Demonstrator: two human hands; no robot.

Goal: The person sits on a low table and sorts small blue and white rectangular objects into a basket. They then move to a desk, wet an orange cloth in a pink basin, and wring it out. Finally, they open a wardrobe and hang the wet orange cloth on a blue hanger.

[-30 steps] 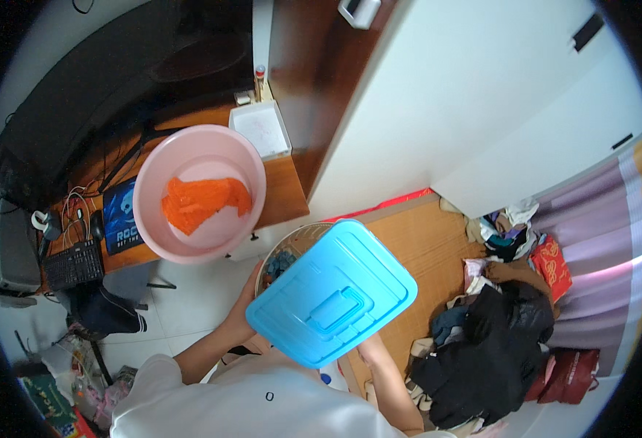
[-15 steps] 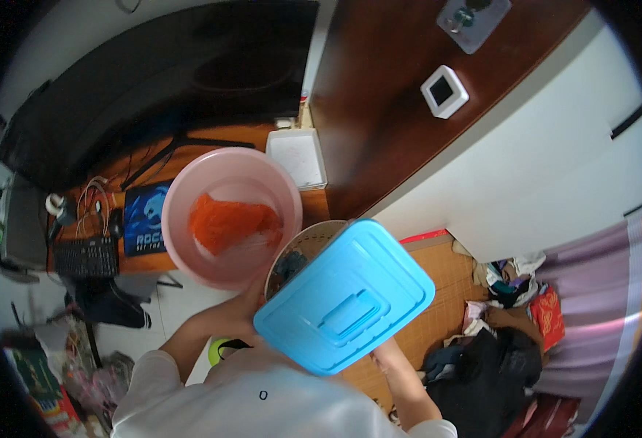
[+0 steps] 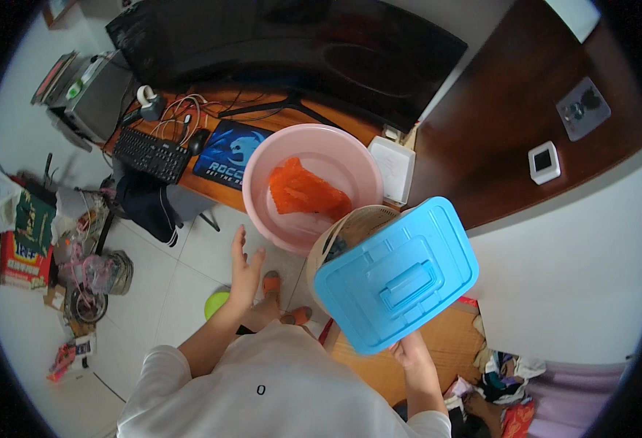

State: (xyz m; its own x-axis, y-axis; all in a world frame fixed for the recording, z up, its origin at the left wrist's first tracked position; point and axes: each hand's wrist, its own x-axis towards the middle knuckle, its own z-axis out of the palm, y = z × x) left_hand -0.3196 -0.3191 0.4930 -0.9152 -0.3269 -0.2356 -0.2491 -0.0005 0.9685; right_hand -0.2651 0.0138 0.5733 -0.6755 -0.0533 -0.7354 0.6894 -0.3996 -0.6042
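Note:
My right hand (image 3: 411, 349) grips the lower edge of a blue plastic lid (image 3: 438, 241) with a moulded handle; most of its fingers are hidden underneath. Under the lid's left side shows a beige basket (image 3: 319, 255) with bluish contents that I cannot make out. What supports the basket is hidden. My left hand (image 3: 245, 274) is held out to the left of the basket, fingers apart and nothing in it. Beyond it, a pink basin (image 3: 262, 164) rests at the desk's edge with a crumpled orange cloth (image 3: 303, 191) inside.
On the desk are a keyboard (image 3: 151, 155), a mouse pad (image 3: 227, 151), a wide monitor (image 3: 284, 51) and a white tray (image 3: 394, 169). A brown wooden panel (image 3: 514, 109) stands to the right. Clothes (image 3: 507, 376) lie in a heap at lower right.
My left hand has let go of the basket's side and moved away to the left, opening. The view has swung left, so the desk, basin and lid appear farther right.

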